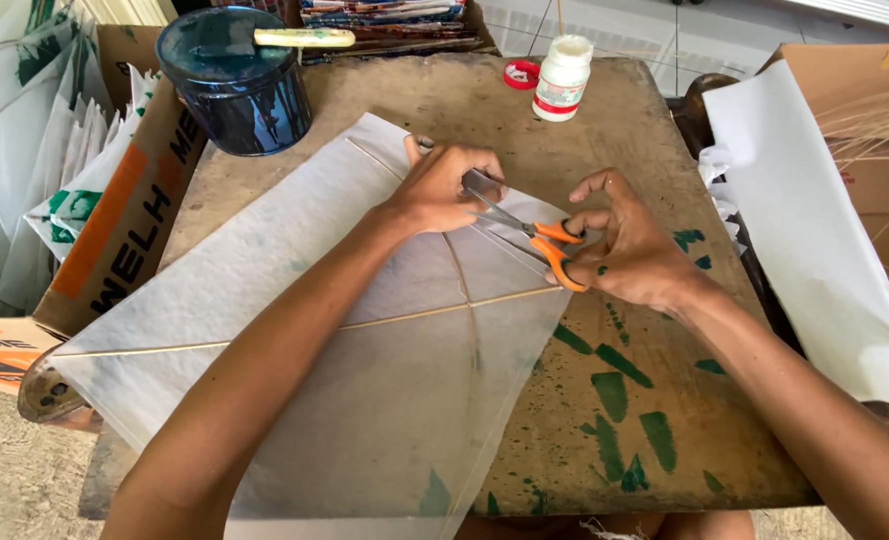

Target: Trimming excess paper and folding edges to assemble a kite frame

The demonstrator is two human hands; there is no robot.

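A dark blue tin (234, 85), white glue bottle (561, 78) and red cap (521, 74) stand on the wooden table (604, 420).

Two bare forearms, without sleeves, watch or rings, reach in from the lower frame. The left hand (442, 190) appears unmarked; the right hand (632, 250) carries small dark green smudges, possibly paint, near its fingertips.
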